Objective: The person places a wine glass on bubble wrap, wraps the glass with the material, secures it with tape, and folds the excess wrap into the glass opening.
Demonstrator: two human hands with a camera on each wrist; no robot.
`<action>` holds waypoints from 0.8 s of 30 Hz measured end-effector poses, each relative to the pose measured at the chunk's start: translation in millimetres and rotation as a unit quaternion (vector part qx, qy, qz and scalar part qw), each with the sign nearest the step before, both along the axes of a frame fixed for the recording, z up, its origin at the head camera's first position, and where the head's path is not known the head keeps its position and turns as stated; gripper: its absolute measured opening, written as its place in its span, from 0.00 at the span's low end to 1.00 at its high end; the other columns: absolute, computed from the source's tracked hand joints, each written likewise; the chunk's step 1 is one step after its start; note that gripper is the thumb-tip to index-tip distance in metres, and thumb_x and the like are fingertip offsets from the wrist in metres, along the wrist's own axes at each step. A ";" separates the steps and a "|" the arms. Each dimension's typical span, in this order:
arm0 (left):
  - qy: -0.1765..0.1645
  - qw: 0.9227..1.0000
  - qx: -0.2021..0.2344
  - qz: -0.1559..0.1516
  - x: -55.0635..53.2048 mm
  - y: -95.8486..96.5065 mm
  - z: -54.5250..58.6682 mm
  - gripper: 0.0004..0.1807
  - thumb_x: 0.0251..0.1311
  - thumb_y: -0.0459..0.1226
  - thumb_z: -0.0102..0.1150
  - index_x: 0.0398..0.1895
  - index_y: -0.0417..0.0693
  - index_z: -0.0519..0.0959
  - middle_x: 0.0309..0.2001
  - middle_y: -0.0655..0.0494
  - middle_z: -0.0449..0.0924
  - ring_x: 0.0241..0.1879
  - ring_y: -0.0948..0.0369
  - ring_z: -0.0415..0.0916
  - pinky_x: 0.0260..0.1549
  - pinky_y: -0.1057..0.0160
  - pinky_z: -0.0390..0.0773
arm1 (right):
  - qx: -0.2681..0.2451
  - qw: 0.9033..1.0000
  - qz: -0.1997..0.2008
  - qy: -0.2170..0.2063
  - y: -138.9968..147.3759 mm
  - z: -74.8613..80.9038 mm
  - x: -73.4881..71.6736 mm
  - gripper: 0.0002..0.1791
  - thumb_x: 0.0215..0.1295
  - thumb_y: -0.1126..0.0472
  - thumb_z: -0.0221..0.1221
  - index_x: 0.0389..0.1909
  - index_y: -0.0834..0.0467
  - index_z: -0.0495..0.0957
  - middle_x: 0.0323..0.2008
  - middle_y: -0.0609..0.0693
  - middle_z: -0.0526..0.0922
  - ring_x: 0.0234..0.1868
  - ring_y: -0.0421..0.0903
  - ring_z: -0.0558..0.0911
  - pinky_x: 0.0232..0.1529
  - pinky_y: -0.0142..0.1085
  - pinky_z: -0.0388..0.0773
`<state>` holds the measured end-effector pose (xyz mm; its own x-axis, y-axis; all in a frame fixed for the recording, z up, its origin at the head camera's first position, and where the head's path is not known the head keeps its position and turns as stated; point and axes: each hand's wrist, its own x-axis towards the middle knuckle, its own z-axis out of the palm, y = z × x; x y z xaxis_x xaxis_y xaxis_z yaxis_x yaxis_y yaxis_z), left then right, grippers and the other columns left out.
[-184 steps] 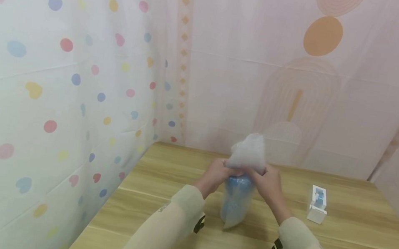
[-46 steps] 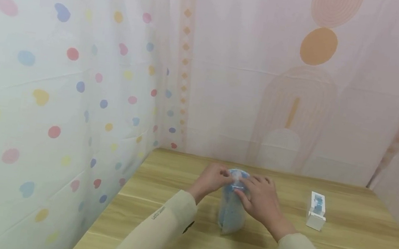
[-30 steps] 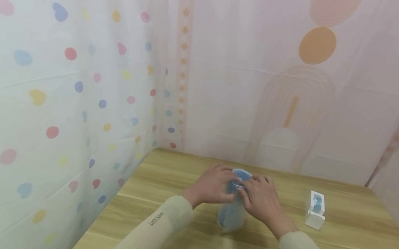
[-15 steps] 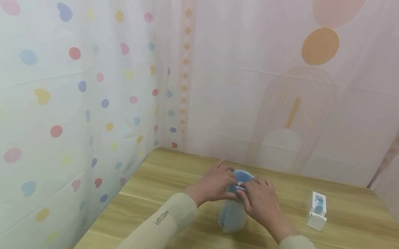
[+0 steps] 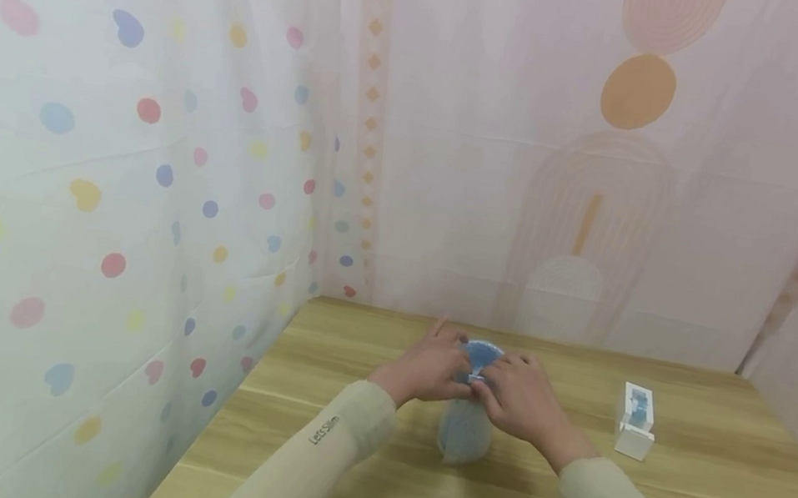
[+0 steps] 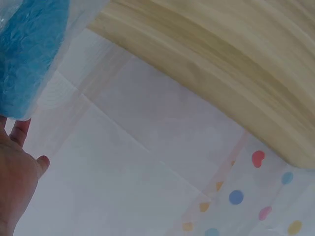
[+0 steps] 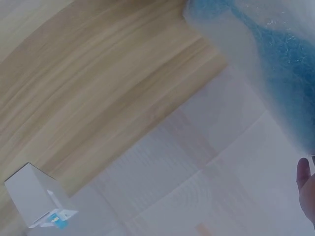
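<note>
A blue, roughly cylindrical object wrapped in translucent bubble wrap [image 5: 466, 433] stands upright on the wooden table. Its kind is hidden by the wrap; a round blue top shows between the hands. At the upper left side, my left hand [image 5: 426, 368] holds the wrap's edge, thumb in front and one finger raised at the back. My right hand [image 5: 522, 396] grips the upper right side, its fingertips over the top and its thumb close to the left one. In the wrist views, blue shows through the bubble wrap [image 6: 32, 54] above the left hand's fingers and beside the right hand's fingertip [image 7: 303, 172].
A small white box-shaped holder [image 5: 633, 442] with a blue piece in it, like a tape dispenser, stands on the right part of the table [image 5: 719, 459]. Dotted and patterned curtains [image 5: 443, 204] hang along the table's left, back and right sides.
Earlier the wrap's loose white end rose above the hands; it is now folded down at the top. Lately the left hand came over the rim, and both hands have shifted only slightly since.
</note>
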<state>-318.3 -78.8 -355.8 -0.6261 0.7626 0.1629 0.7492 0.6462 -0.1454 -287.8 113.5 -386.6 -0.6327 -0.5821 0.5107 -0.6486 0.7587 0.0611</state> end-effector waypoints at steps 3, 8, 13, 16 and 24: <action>-0.023 0.999 0.033 -0.004 -0.8 -2.1 -4.0 0.18 0.65 0.56 0.59 0.37 0.54 0.87 0.44 0.63 0.85 0.69 0.51 0.62 0.71 0.40 0.46 | 0.002 1.000 0.003 -0.009 0.0 -0.2 -1.5 0.10 0.71 0.53 0.56 0.33 0.53 0.81 0.35 0.47 0.85 0.48 0.54 0.82 0.53 0.57 0.73; -0.104 0.980 0.170 0.004 -5.0 -7.0 -17.8 0.19 0.61 0.50 0.66 0.48 0.48 0.84 0.54 0.56 0.82 0.68 0.51 0.63 0.69 0.49 0.61 | -0.004 1.000 0.008 -0.013 -0.4 -2.3 -4.2 0.10 0.72 0.53 0.56 0.32 0.53 0.80 0.35 0.48 0.84 0.47 0.54 0.82 0.53 0.58 0.73; -0.183 0.931 0.314 0.027 -7.1 -8.2 -28.8 0.46 0.52 0.48 0.75 0.72 0.43 0.64 0.70 0.45 0.63 0.67 0.49 0.65 0.64 0.52 0.69 | -0.014 1.000 0.009 -0.011 -0.2 -4.2 -6.9 0.10 0.71 0.55 0.57 0.31 0.54 0.80 0.33 0.48 0.83 0.46 0.54 0.82 0.53 0.59 0.72; -0.268 0.889 0.368 0.041 -8.3 -9.3 -34.6 0.55 0.53 0.47 0.75 0.78 0.48 0.50 0.72 0.45 0.60 0.68 0.48 0.64 0.63 0.52 0.70 | -0.023 1.000 0.014 -0.015 0.2 -5.4 -6.2 0.09 0.70 0.56 0.57 0.34 0.56 0.81 0.36 0.51 0.84 0.49 0.55 0.81 0.55 0.60 0.70; -0.365 0.836 0.406 0.054 -10.1 -13.3 -46.7 0.40 0.59 0.46 0.70 0.73 0.57 0.64 0.67 0.58 0.70 0.67 0.50 0.66 0.61 0.51 0.73 | -0.159 0.986 0.018 -0.046 -0.9 -26.3 -2.0 0.24 0.71 0.56 0.58 0.61 0.67 0.72 0.70 0.73 0.57 0.70 0.70 0.59 0.63 0.66 0.62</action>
<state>-328.4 -92.1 -402.5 -0.8422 0.5195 0.1443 0.3787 0.3795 0.8441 -289.8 112.6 -412.9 -0.6664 -0.4254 0.6123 -0.6676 0.7061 -0.2360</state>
